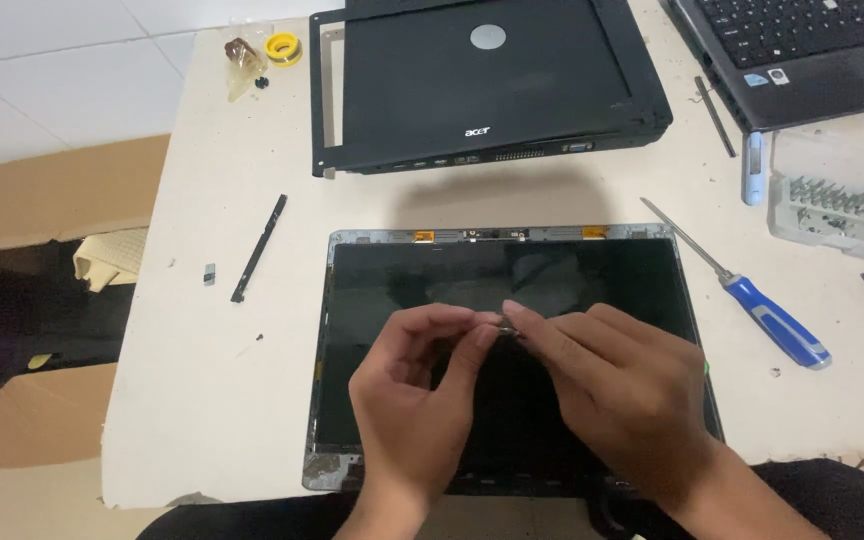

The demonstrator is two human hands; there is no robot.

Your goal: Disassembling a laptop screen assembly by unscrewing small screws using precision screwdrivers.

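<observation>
A bare laptop screen panel (402, 270) in a grey metal frame lies flat on the white table in front of me. Both my hands hover over its middle. My left hand (412, 400) and my right hand (612, 390) meet fingertip to fingertip, pinching a very small dark part (507, 327) between them. The part is too small to tell what it is. Above the panel lies a closed black laptop (472, 80) with a loose black screen bezel (324, 110) around it.
A blue-handled screwdriver (752, 300) lies right of the panel. A clear bit case (832, 200), a white pen-like tool (754, 165) and a second laptop (802, 50) sit at the far right. A thin black strip (259, 248) lies left. An open cardboard box (42, 300) stands beside the table.
</observation>
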